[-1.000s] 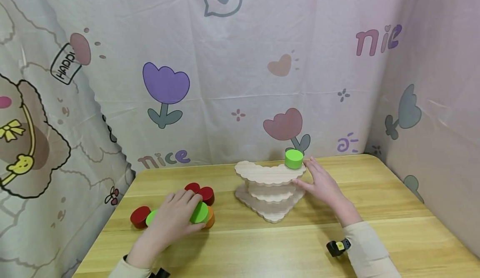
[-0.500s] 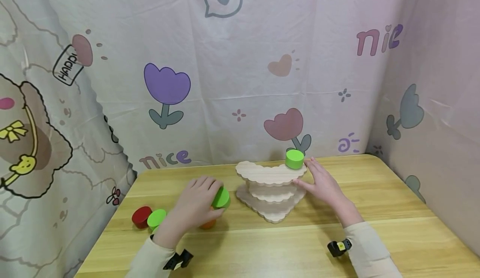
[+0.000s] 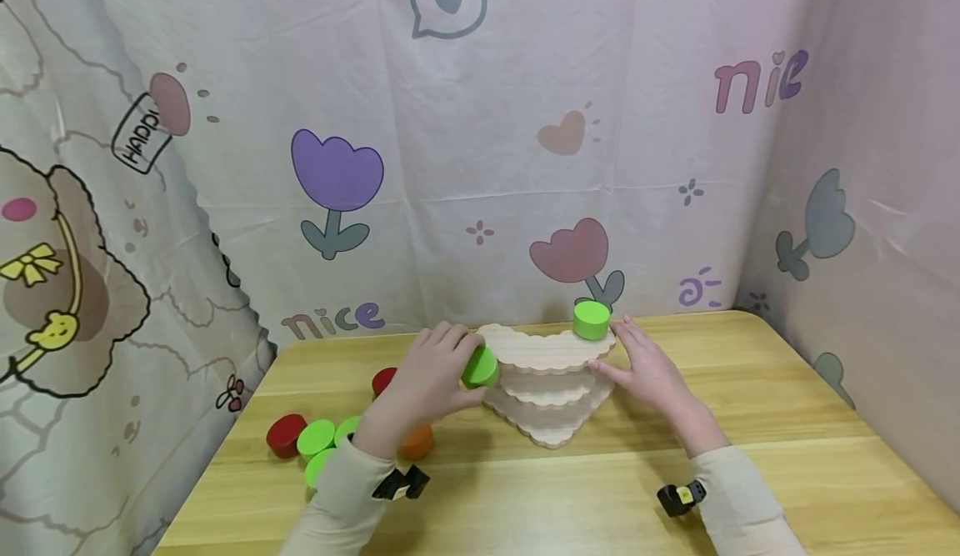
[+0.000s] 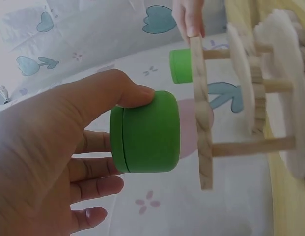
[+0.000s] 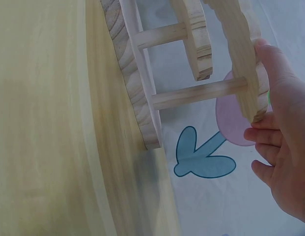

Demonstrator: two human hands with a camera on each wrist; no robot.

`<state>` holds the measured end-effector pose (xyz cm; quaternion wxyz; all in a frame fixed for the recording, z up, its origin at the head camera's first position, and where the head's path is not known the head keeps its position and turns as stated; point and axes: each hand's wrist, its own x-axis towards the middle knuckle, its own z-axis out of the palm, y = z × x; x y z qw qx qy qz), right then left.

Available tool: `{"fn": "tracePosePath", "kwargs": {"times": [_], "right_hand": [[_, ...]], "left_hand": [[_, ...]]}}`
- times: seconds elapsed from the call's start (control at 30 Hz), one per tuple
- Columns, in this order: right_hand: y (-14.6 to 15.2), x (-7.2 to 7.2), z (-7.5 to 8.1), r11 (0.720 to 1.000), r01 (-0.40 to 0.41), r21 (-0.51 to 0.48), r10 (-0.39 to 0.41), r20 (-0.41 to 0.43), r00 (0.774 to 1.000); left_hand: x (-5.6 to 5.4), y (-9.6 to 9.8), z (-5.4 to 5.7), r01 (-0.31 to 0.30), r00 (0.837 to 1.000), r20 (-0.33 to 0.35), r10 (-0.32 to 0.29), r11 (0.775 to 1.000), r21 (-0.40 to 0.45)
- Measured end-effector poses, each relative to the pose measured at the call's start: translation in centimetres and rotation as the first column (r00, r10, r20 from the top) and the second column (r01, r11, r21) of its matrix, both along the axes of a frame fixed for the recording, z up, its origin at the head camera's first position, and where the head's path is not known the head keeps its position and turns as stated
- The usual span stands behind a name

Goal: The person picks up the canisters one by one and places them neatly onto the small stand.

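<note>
My left hand [image 3: 426,379] pinches a green round block [image 3: 481,368] between thumb and fingers, just off the left end of a tiered wooden stand [image 3: 542,353]. In the left wrist view that block [image 4: 148,132] shows a dark seam near one end and is apart from the top tier. The stand has scalloped tiers joined by dowels. Another green block [image 3: 591,321] sits on the right end of its top tier. My right hand [image 3: 651,371] holds that end, thumb at the front and fingers behind; the right wrist view shows the thumb [image 5: 277,64] on the tier's edge.
On the table's left lie several green blocks [image 3: 316,438], a red block [image 3: 287,435], an orange block [image 3: 417,441] and another red block [image 3: 383,379], partly hidden by my left arm. A patterned curtain [image 3: 450,164] hangs behind the wooden table [image 3: 570,498].
My left hand has carried the green block from the pile rightward and up to the stand's left end. My right hand stays at the stand's right end.
</note>
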<state>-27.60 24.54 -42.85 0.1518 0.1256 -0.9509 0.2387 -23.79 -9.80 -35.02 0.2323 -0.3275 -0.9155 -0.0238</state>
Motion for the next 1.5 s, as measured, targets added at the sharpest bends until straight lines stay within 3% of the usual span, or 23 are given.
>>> {"fn": "tracePosePath", "kwargs": {"times": [0.33, 0.73, 1.07, 1.5], "right_hand": [[0.0, 0.1, -0.1, 1.000, 0.000, 0.001, 0.000, -0.004, 1.000], [0.1, 0.1, -0.3, 1.000, 0.006, -0.004, -0.006, 0.002, 1.000], [0.1, 0.0, -0.3, 1.000, 0.004, -0.011, -0.004, 0.006, 1.000], [0.0, -0.1, -0.2, 1.000, 0.000, -0.006, 0.000, -0.005, 1.000]], "left_hand": [[-1.9, 3.1, 0.4, 0.049, 0.999, 0.010, -0.049, 0.999, 0.001], [-3.7, 6.9, 0.1, 0.060, 0.997, 0.046, -0.062, 0.997, 0.039], [-4.8, 9.3, -0.2, -0.004, 0.990, 0.144, -0.005, 0.998, 0.065], [-5.8, 11.3, -0.5, -0.066, 0.979, 0.197, 0.054, 0.996, 0.053]]}}
